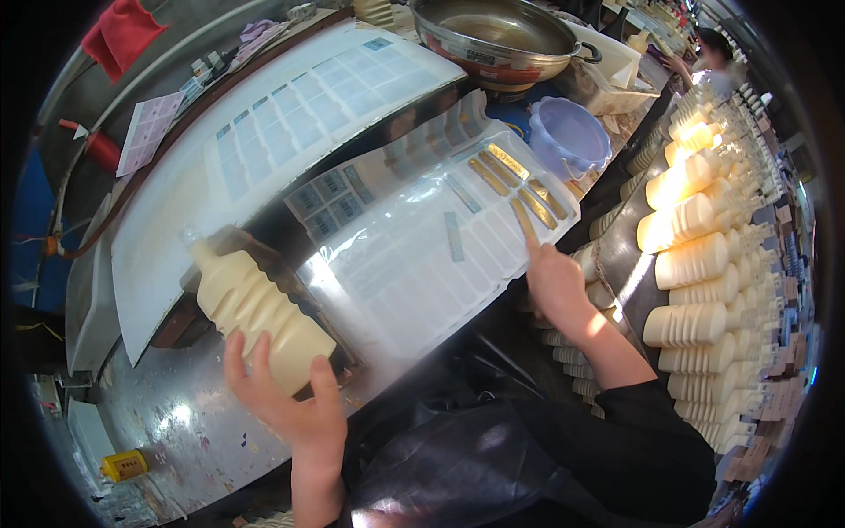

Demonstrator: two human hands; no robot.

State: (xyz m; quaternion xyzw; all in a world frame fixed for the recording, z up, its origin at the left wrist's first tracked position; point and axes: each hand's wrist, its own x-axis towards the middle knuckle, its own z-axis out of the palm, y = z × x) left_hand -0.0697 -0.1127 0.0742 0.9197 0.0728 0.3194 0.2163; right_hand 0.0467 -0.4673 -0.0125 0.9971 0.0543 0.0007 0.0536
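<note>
A cream plastic bottle point(255, 304) with ridged sides lies tilted in a dark cradle, its neck toward the far left. My left hand point(290, 400) holds its base end, thumb on one side and fingers spread round the other. To the right, a white sheet of translucent backing point(414, 290) carries several gold label strips point(505, 165) near its far right corner. My right hand point(559, 286) reaches to that corner, index finger out and the others curled, at the end of one gold strip point(522, 217). The thumb is mostly hidden.
A white board point(167, 238) with pale label sheets slopes behind the bottle. A large metal pan point(497, 31) and a lilac bucket point(569, 136) stand at the back. Rows of cream bottles point(691, 273) fill the right. A yellow container point(124, 465) lies lower left. Another person point(713, 70) is far right.
</note>
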